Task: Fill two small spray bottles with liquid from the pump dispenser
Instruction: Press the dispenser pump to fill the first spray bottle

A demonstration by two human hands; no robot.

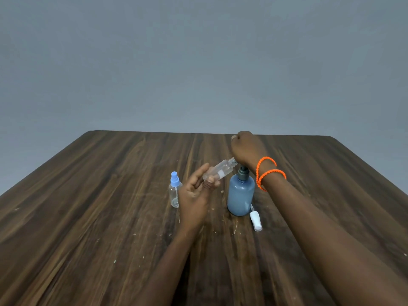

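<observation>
My left hand (196, 191) holds a clear uncapped spray bottle (218, 172), tilted with its threaded neck up and to the right, close to the pump head. A blue pump dispenser (240, 196) stands upright on the table. My right hand (247, 149) sits on top of its dark pump head (243, 173), with the wrist hiding most of the head and the fingers curled out of sight. A second clear spray bottle (175, 191) with a blue cap stands upright left of my left hand. A white spray cap (256, 220) with its tube lies beside the dispenser's base.
The dark wooden table (99, 206) reaches to a far edge just behind my right hand, with a plain grey wall beyond. Small light crumbs are scattered on the wood near the dispenser. Orange bead bracelets (268, 173) circle my right wrist.
</observation>
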